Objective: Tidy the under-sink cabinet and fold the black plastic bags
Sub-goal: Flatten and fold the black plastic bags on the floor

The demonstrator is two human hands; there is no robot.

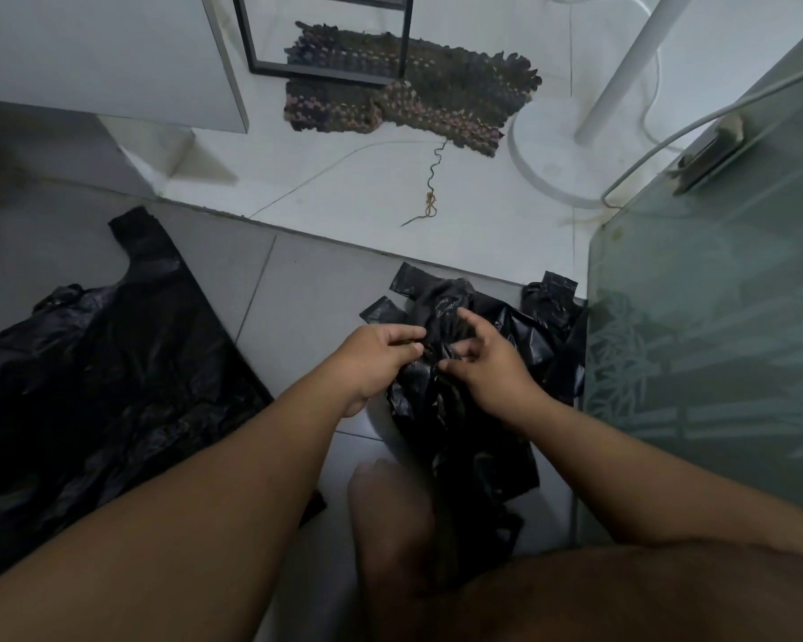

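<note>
A large black plastic bag (112, 363) lies spread flat on the grey floor tiles (297, 294) at the left, glossy and creased, its handle strip pointing away. A bare strip of tile separates it from the crumpled black bag (455, 410) in the middle, which lies on a loose heap of black bags (548, 312) reaching the frosted glass panel (715, 340) at the right. The left hand (376, 359) pinches the crumpled bag's upper edge with curled fingers. The right hand (487, 359) pinches the same bag just beside it, forefinger raised. Beyond, past the tile edge, white floor holds a dark woven mat (427, 99), a kinked cord (430, 187) and a white round stand base (548, 169), with open floor between them.
</note>
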